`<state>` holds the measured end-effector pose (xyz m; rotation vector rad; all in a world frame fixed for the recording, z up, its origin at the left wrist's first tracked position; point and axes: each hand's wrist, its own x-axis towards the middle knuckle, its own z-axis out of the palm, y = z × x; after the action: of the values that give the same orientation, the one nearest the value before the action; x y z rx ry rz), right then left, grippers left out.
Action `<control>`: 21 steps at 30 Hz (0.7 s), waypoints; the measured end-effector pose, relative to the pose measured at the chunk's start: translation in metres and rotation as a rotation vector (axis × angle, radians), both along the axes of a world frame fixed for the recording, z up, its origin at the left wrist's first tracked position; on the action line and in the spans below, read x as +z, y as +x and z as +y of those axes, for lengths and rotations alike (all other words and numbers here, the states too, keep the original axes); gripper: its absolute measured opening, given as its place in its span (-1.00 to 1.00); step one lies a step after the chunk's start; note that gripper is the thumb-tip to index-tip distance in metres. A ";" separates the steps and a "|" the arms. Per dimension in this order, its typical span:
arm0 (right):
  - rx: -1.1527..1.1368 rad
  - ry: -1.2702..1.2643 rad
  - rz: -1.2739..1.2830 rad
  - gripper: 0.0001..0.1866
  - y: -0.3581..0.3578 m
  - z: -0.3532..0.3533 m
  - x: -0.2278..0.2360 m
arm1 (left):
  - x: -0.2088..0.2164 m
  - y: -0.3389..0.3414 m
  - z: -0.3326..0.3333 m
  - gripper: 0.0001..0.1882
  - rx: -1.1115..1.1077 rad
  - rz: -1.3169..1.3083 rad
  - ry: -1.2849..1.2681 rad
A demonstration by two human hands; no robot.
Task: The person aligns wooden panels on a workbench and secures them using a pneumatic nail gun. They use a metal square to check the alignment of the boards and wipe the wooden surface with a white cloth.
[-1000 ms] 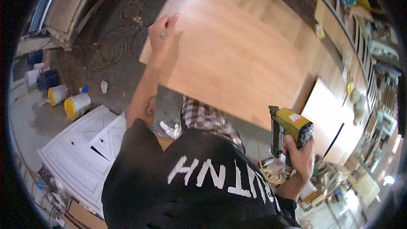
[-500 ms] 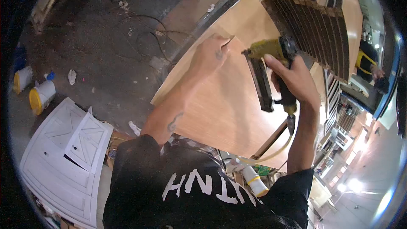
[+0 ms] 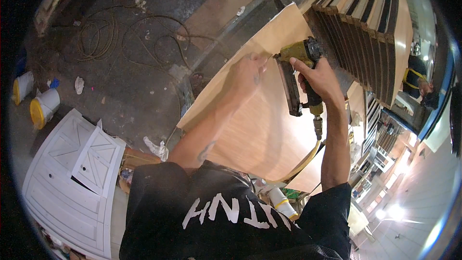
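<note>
My right hand (image 3: pixel 315 79) is wrapped round the grip of a yellow and black nail gun (image 3: pixel 292 50), a thumb on its body. A yellowish air hose (image 3: pixel 308 156) runs down from the handle's end. The gun's nose is close to the fingertips of my left hand (image 3: pixel 250 73), over a large light-brown plywood panel (image 3: pixel 260 120). The left fingers are pinched together near the panel's far part. Whatever thin piece lies between them is too small to make out.
A tall stack of wooden panels (image 3: pixel 358 38) with dark edges stands right of the plywood. White panelled doors (image 3: pixel 67 188) lie at lower left, near white buckets with yellow lids (image 3: pixel 44 108). Coiled hose (image 3: pixel 98 41) lies on the floor. Another person's hand (image 3: pixel 424 87) shows at far right.
The nail gun has come left relative to my left hand, so its nose is nearer the pinched fingers. The whole view has shifted slightly.
</note>
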<state>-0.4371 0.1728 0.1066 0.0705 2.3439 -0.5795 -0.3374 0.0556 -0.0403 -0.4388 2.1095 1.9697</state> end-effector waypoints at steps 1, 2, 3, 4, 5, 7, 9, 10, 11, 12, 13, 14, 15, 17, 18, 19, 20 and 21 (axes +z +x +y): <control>0.020 0.043 0.009 -0.66 -0.001 0.001 -0.001 | -0.001 -0.001 0.002 -0.83 -0.001 0.004 0.001; 0.025 0.042 0.008 -0.66 -0.001 0.000 -0.001 | -0.003 0.001 0.004 -0.83 0.025 0.073 -0.090; 0.017 0.048 0.001 -0.67 -0.001 0.000 0.000 | -0.005 0.003 0.007 -0.83 0.049 0.142 -0.182; 0.008 0.053 -0.006 -0.67 -0.001 -0.001 0.000 | -0.008 0.003 0.008 -0.83 0.053 0.141 -0.184; 0.008 0.049 -0.004 -0.67 -0.001 -0.003 0.000 | -0.010 0.002 0.007 -0.83 0.045 0.149 -0.173; 0.008 0.027 -0.003 -0.67 0.000 -0.008 0.001 | -0.013 0.003 0.005 -0.83 0.038 0.159 -0.170; 0.028 0.040 -0.001 -0.67 0.001 -0.004 -0.004 | -0.011 0.008 0.006 -0.81 0.057 0.152 -0.189; 0.050 0.055 -0.001 -0.67 0.002 -0.004 -0.006 | -0.010 0.010 0.003 -0.81 0.060 0.153 -0.199; 0.045 0.047 0.007 -0.67 0.001 -0.008 -0.006 | -0.010 0.008 -0.002 -0.77 0.039 0.190 -0.240; 0.068 0.055 0.005 -0.66 0.000 -0.013 -0.006 | -0.009 0.008 -0.007 -0.72 0.019 0.226 -0.284; 0.092 0.062 0.002 -0.65 -0.001 -0.019 -0.006 | -0.011 0.014 -0.018 -0.72 0.018 0.233 -0.296; 0.080 0.050 0.016 -0.65 -0.002 -0.021 -0.007 | -0.019 0.019 -0.029 -0.70 0.134 0.146 -0.086; 0.173 0.029 0.089 -0.64 -0.001 -0.026 -0.008 | -0.023 0.025 -0.043 -0.68 0.244 0.056 0.126; 0.212 0.064 0.097 -0.58 -0.007 0.005 -0.010 | 0.112 0.052 -0.083 -0.65 0.680 0.599 0.292; 0.167 0.060 0.120 -0.58 -0.001 0.013 -0.006 | 0.141 0.077 -0.130 -0.58 0.430 0.827 -0.597; 0.137 0.049 0.121 -0.59 0.006 0.019 -0.006 | 0.136 0.126 -0.141 -0.58 0.613 0.965 -0.377; 0.135 0.026 0.106 -0.59 0.013 0.015 -0.004 | 0.164 0.168 -0.152 -0.54 0.605 1.338 0.479; 0.179 0.046 0.178 -0.57 0.025 0.002 -0.004 | 0.194 0.201 -0.162 -0.49 0.507 1.573 1.358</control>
<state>-0.4117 0.1753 0.1023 -0.1753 2.5030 -0.4599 -0.1369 -0.1063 0.1537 1.2687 0.0572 3.9098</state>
